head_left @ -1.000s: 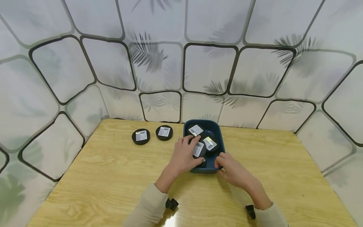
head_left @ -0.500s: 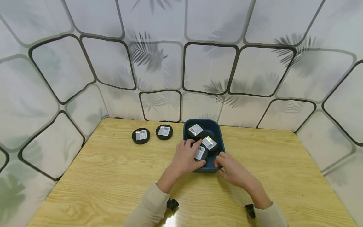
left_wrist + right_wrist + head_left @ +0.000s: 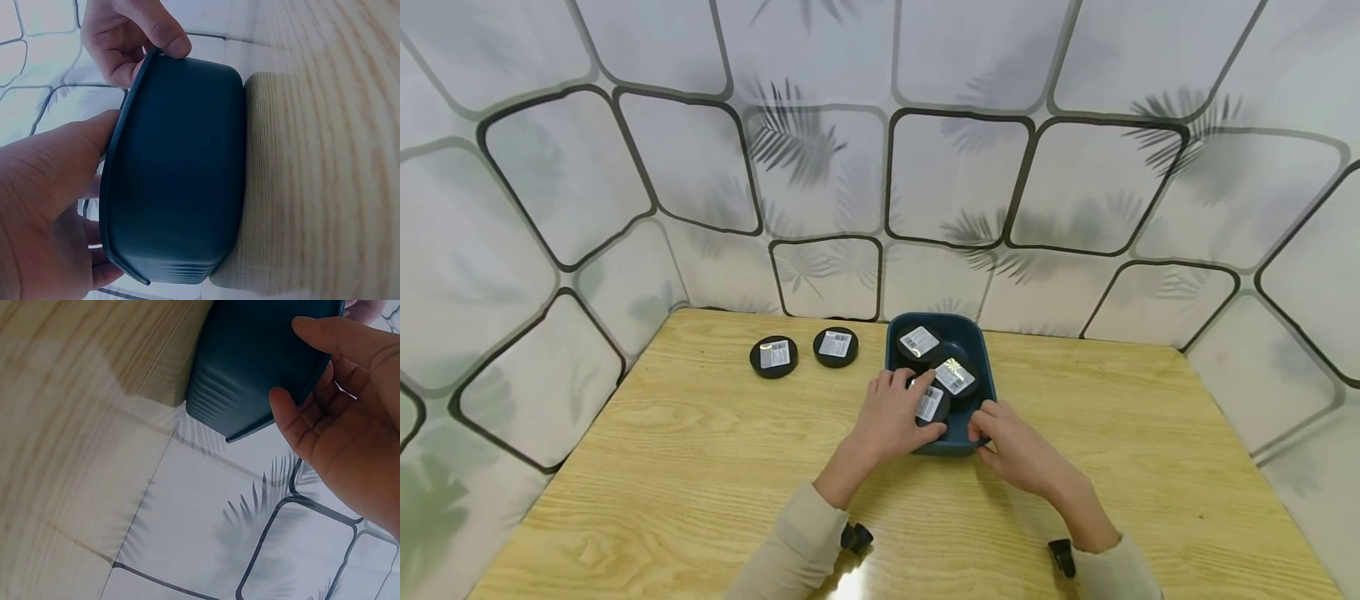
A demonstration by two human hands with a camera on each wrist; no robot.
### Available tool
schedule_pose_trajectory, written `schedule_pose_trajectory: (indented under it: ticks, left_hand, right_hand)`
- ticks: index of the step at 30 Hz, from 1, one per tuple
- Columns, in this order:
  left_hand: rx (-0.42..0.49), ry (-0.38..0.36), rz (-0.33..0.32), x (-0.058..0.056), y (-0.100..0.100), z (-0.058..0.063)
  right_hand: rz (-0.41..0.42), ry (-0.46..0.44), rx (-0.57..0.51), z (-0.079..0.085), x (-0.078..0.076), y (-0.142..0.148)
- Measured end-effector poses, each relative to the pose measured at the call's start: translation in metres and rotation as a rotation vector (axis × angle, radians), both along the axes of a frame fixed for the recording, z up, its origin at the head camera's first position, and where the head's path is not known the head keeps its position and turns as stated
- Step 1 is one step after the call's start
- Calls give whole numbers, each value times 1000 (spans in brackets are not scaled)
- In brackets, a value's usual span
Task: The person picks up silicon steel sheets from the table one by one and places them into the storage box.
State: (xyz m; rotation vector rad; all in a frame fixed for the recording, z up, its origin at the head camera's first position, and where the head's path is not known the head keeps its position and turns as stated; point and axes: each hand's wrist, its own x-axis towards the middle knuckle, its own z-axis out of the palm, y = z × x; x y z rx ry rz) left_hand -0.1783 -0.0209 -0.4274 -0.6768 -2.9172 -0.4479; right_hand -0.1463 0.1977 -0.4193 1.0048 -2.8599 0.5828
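A dark blue-green bin (image 3: 966, 437) on the table holds several flat round black discs with pale printed labels. My left hand (image 3: 887, 414) reaches over its left wall, thumb and fingers around the nearest disc (image 3: 932, 405). Beyond it lie another disc (image 3: 955, 377) with a shiny label and a third disc (image 3: 919, 343) in the far left corner. My right hand (image 3: 1018, 450) grips the bin's near right rim, as the right wrist view also shows: thumb outside the wall (image 3: 262, 356), other fingers curled over the edge. In the left wrist view, the bin wall (image 3: 175, 162) hides the discs.
Two more labelled black discs, one disc (image 3: 773, 357) farther left and one disc (image 3: 835, 347) nearer the bin, lie on the wooden table (image 3: 700, 467). A patterned curtain or wall (image 3: 820, 183) stands right behind the table's back edge.
The left hand and its disc have shifted slightly toward the bin's near end and right, covering a disc edge seen there earlier. Over the last half second both hands stay nearly still.
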Motion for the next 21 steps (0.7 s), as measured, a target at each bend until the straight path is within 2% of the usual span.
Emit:
schedule_pose_trajectory:
  ticks: [21]
  left_hand:
    - [-46, -36, -50, 2, -4, 5]
  right_hand:
    - [2, 12, -4, 1, -1, -1]
